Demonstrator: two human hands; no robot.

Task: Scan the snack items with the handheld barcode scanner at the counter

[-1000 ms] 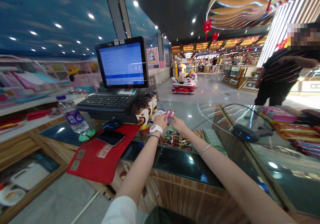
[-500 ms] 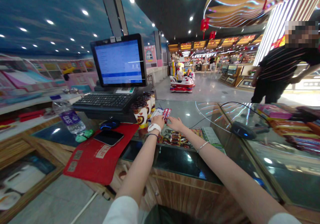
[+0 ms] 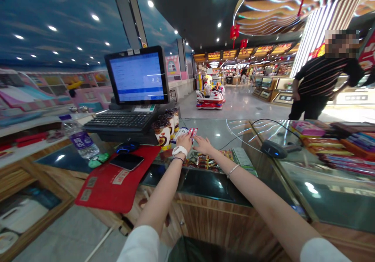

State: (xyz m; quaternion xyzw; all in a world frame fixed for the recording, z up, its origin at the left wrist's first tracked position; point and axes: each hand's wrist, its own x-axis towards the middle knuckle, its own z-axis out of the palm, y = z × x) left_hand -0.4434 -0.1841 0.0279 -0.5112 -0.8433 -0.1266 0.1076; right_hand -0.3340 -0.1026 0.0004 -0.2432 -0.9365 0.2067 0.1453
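On the glass counter (image 3: 205, 180), small red and white packets (image 3: 192, 131) lie beside several patterned cups (image 3: 162, 132). My left hand (image 3: 184, 141), with a white watch at the wrist, rests on the packets; its fingers are partly hidden, so its grip is unclear. My right hand (image 3: 202, 145) is just to the right, fingers spread, its fingertips near the packets' right edge. Nothing shows in its grasp. Under the glass below my hands are colourful wrapped items (image 3: 205, 161).
A monitor (image 3: 137, 76), keyboard (image 3: 121, 120), red mat (image 3: 117, 191), phone (image 3: 127, 161) and water bottle (image 3: 83, 143) are at the left. To the right are a scanner (image 3: 274, 148) and boxed snacks (image 3: 331, 145). A person (image 3: 319, 78) stands beyond the counter.
The camera view has shifted slightly. The person beyond the counter has changed posture. My hands remain at the packets, with little visible movement.
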